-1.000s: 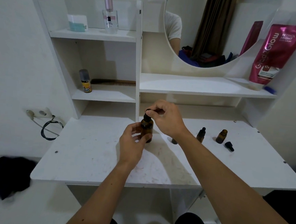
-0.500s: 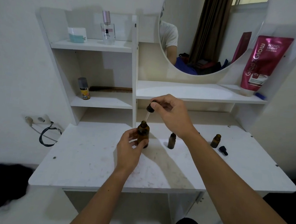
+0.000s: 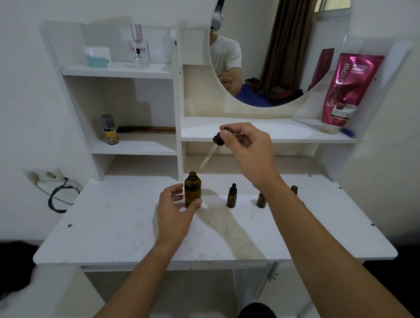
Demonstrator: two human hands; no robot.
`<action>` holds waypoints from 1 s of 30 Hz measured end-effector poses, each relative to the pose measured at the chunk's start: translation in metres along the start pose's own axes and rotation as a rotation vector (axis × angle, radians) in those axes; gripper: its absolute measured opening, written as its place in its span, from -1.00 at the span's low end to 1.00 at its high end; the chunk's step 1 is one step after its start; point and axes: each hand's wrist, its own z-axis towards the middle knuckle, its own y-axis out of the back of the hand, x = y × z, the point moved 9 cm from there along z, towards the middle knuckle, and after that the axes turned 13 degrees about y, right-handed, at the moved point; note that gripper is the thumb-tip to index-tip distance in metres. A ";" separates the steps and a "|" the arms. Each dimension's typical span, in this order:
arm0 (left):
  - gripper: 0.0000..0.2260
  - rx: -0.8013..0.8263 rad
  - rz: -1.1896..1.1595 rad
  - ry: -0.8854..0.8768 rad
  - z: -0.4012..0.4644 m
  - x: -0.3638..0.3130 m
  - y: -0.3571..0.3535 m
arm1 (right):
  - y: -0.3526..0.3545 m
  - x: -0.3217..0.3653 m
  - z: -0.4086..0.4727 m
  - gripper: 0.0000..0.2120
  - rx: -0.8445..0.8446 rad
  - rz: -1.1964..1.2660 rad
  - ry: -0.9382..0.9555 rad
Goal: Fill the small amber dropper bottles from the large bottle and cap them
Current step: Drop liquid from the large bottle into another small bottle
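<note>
While right hand [image 3: 248, 149] pinches dropper [image 3: 210, 151], large bottle [image 3: 192, 192] touches loose left hand [image 3: 174, 212]

Amber large bottle [image 3: 192, 192], black-capped clear dropper [image 3: 212, 149], white table [image 3: 115, 224], magenta pouch [image 3: 349, 90].

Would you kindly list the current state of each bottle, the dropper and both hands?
Large amber bottle: upright, uncapped.
Dropper: lifted out, tilted above the large bottle.
Capped small bottle: upright, closed.
Second small bottle: upright, top hidden.
Right hand: pinches the dropper.
Left hand: fingers loosely around the large bottle.
</note>
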 end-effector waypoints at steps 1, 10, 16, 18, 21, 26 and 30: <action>-0.47 -0.036 -0.020 -0.004 -0.007 -0.001 0.002 | 0.007 0.000 -0.003 -0.86 -0.008 -0.005 0.002; -0.58 0.111 -0.113 -0.046 -0.075 -0.020 -0.076 | 0.090 -0.015 -0.034 -0.85 -0.103 -0.112 -0.035; -0.64 0.341 -0.082 -0.100 -0.103 -0.033 -0.147 | 0.152 -0.022 -0.052 -0.87 -0.185 -0.156 -0.078; -0.59 0.420 -0.048 -0.108 -0.109 -0.035 -0.170 | 0.169 -0.026 -0.057 -0.87 -0.208 -0.182 -0.091; -0.48 0.494 0.020 -0.100 -0.109 -0.036 -0.200 | 0.192 -0.033 -0.063 -0.87 -0.234 -0.225 -0.106; -0.41 0.510 0.127 -0.098 -0.096 -0.033 -0.235 | 0.214 -0.050 -0.069 -0.86 -0.250 -0.275 -0.127; -0.40 0.480 0.143 -0.086 -0.084 -0.037 -0.256 | 0.222 -0.063 -0.072 -0.89 -0.250 -0.299 -0.113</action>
